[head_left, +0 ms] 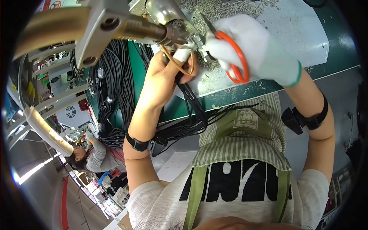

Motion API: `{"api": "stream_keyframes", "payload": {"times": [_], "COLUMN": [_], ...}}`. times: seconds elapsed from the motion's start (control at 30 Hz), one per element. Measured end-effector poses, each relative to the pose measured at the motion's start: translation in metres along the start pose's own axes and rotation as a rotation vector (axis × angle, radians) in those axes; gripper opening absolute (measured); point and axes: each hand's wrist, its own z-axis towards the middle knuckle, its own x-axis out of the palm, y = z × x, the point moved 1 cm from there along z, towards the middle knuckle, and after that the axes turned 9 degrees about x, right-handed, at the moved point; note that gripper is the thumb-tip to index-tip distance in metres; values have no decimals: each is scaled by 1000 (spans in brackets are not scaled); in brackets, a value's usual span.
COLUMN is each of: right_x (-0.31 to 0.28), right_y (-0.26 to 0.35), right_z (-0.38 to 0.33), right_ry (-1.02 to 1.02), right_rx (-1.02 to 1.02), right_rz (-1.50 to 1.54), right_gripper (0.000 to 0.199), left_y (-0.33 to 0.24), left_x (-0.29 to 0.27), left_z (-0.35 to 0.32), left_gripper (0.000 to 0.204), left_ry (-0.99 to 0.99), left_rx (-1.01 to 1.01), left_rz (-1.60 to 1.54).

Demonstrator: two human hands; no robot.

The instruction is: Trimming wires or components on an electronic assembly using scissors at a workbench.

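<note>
My right hand, in a white glove with a green cuff, is closed with red-handled scissors hooked on it; their dark blade points up and away. Its fingertips are beside a small metal fitting. My left hand, bare apart from a white cover on the thumb tip, closes around a bundle of black cables that hang toward my apron. A tan loop lies across the left fingers. Just above, a metal nozzle-like rod reaches in from the left. The cable ends are hidden.
Small cut pieces lie heaped on a white board over the green table. Thick coils of black cable lie left of my arm. A metal bracket overhangs the left. A co-worker works farther left.
</note>
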Motion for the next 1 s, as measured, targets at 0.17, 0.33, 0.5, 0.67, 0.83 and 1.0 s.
{"api": "stream_keyframes", "payload": {"times": [0.17, 0.33, 0.5, 0.67, 0.83, 1.0], "right_x": [4, 17, 22, 20, 23, 10], "right_y": [52, 82, 84, 87, 84, 79], "right_z": [-60, -65, -79, -94, -103, -102], "right_ry": [-110, -6, 241, 323, 59, 60], "right_rx": [462, 472, 296, 116, 66, 309], "right_rz": [-127, -90, -75, -118, -336, -86], "right_gripper": [24, 22, 22, 18, 14, 19], "left_y": [-2, -11, -11, 16, -4, 18], "left_x": [1, 35, 35, 29, 49, 69], "left_z": [-63, -97, -112, -119, -109, -124], "left_gripper": [23, 18, 23, 23, 24, 28], "left_ry": [-24, 359, 396, 488, 681, -22], "left_rx": [36, -223, -270, -230, -312, 315], "left_rz": [-134, -2, -136, -351, -173, 151]}}
